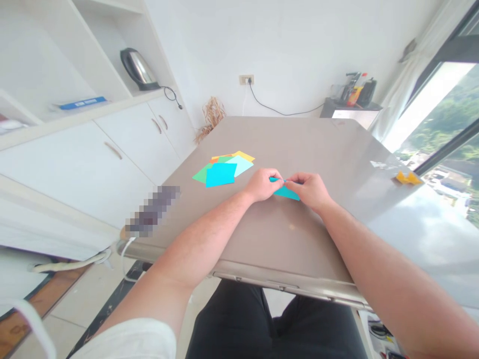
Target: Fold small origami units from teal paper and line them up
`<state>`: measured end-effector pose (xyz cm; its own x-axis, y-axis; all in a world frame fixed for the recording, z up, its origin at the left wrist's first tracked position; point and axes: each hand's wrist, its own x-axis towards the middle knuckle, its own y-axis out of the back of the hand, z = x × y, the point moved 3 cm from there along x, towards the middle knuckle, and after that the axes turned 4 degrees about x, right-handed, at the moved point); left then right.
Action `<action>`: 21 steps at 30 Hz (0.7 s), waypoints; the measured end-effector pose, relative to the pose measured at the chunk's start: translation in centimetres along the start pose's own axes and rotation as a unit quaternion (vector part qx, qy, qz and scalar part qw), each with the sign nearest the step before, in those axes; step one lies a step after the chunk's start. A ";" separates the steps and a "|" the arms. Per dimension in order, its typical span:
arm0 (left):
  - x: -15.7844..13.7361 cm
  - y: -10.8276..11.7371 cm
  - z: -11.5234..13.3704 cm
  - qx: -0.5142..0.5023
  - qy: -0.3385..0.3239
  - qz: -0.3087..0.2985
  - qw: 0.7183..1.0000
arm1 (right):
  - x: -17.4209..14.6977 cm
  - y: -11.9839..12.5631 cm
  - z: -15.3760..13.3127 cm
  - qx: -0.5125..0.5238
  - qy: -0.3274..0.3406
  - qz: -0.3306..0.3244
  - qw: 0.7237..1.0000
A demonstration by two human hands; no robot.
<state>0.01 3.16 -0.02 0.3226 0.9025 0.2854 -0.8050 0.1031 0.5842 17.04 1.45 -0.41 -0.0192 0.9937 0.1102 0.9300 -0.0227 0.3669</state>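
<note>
A small piece of blue paper point(287, 192) rests on the table in front of me, its top edge pinched between both hands. My left hand point(264, 184) is closed on the paper's upper left part, fingertips curled over it. From the other side my right hand point(309, 188) grips the same edge, thumb and fingers meeting those of the left. The fingers cover much of the paper, so its full shape is hidden. To the left of my hands lies a loose pile of coloured sheets, with a blue sheet point(220, 175) on top and green, pale blue, orange and yellow ones beneath.
The brownish-grey table point(292, 144) reaches toward the wall. A yellow folded piece point(407, 178) sits near its right edge, by the window. At the left edge lies a blurred-out dark object point(152, 212) with a white cable. An electric kettle point(139, 69) stands on the shelf.
</note>
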 end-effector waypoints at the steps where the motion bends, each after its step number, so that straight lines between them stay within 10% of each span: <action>1: 0.0 0.0 0.0 0.004 -0.001 -0.002 1.000 | 0.0 0.0 0.0 -0.001 0.000 0.000 1.000; 21: 0.1 0.4 0.2 0.010 0.005 0.012 1.000 | 0.1 0.5 0.2 0.055 -0.032 -0.010 0.998</action>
<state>-0.21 3.22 0.43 0.2982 0.9090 0.2911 -0.8026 0.0738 0.5919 17.52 1.56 -0.37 -0.0168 0.9989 0.0429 0.9642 0.0049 0.2650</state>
